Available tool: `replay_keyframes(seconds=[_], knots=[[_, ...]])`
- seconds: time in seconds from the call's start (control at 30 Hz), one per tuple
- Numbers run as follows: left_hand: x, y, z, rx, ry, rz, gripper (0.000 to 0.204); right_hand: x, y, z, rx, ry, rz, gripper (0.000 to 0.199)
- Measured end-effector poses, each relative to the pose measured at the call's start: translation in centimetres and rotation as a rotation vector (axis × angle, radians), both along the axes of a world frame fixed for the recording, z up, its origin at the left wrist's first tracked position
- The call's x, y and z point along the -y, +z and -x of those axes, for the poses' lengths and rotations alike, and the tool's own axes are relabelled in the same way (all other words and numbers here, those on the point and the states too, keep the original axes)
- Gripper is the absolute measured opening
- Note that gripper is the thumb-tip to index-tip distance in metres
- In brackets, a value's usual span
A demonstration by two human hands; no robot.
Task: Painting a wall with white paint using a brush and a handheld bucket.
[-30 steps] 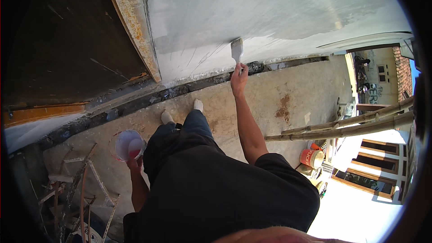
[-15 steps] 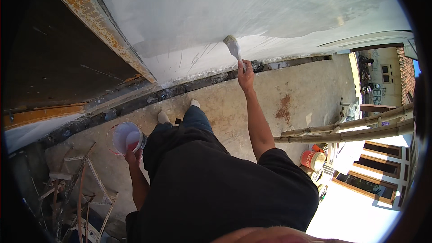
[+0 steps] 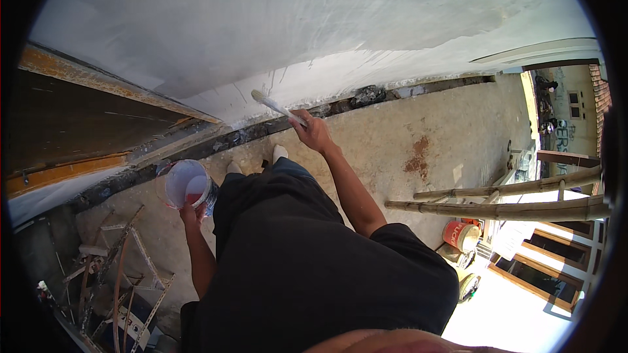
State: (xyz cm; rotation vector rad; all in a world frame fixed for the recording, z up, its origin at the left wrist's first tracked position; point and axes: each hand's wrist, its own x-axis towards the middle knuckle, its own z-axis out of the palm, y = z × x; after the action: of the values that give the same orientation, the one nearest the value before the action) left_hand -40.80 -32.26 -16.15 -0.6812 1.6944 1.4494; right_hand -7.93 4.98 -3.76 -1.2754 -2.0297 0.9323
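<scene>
My right hand [image 3: 313,132] is closed around the handle of a paintbrush [image 3: 268,102]. The brush points to the left, its pale bristles in front of the lower wall [image 3: 314,19]; whether they touch it I cannot tell. Broad damp grey patches and drip streaks mark that white wall. At my left side, my left hand [image 3: 191,214] grips the rim of a paint bucket [image 3: 175,182]. Its inside is white, with whitish paint in it and a red patch near my fingers.
A dark door panel [image 3: 85,114] with a worn orange frame stands at left. Below it lies a tangle of metal frames [image 3: 140,255]. Bamboo poles [image 3: 497,209] reach in from the right, above a red and cream bucket [image 3: 461,236]. Concrete floor [image 3: 373,147] runs along the wall's base.
My right hand has drawn the brush left and lower, away from its earlier spot on the wall, and turned it to point left. The left hand still holds the bucket; the view has shifted slightly.
</scene>
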Motion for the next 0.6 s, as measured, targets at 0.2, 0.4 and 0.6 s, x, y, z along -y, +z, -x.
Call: replay_keyframes(seconds=[0.2, 0.4, 0.6], knots=[[-2.9, 2.8, -1.2, -0.090, -0.155, 0.007, 0.048, -8.1, 0.9, -8.2, -0.059, -0.359, -0.051, 0.027], [-6.1, 7.8, -2.0, -0.146, -0.255, 0.084, 0.061, -11.9, -0.4, -13.4, -0.069, -0.912, -0.302, 0.036], [-8.0, 9.0, -1.8, -0.261, -0.379, 0.158, 0.072, -3.0, 1.7, -1.8, -0.110, -0.304, 0.125, 0.032]])
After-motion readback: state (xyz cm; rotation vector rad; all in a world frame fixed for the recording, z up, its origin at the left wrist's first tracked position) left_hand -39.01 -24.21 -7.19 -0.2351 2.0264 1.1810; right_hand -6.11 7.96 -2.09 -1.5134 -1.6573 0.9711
